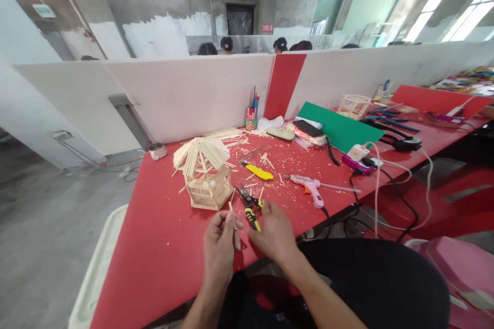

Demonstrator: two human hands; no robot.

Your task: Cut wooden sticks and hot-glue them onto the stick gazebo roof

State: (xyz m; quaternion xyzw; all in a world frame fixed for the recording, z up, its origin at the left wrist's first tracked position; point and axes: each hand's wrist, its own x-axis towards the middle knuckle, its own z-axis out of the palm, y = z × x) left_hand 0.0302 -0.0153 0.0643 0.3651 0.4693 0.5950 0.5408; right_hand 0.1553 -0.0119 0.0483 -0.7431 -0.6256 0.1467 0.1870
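Note:
My left hand [221,236] is closed with a thin wooden stick [231,207] between thumb and fingers, its tip pointing up. My right hand [275,231] curls around the yellow-and-black handles of small cutting pliers [250,206], fingers at one handle and thumb near the other. The pliers' jaws are parted and point away from me. Left of the pliers stands a small pavilion model [208,187] built of sticks, with a slatted roof. A yellow utility knife [258,171] lies beyond the pliers. To the right rests a pink glue gun [311,187].
Loose sticks [227,136] and scraps lie across the red table [154,226]. A round tin [157,150] stands at the left corner. Farther back are a pen cup [251,119], a glasses case [280,133] and a green board [337,126]. Cables [401,216] hang over the right edge.

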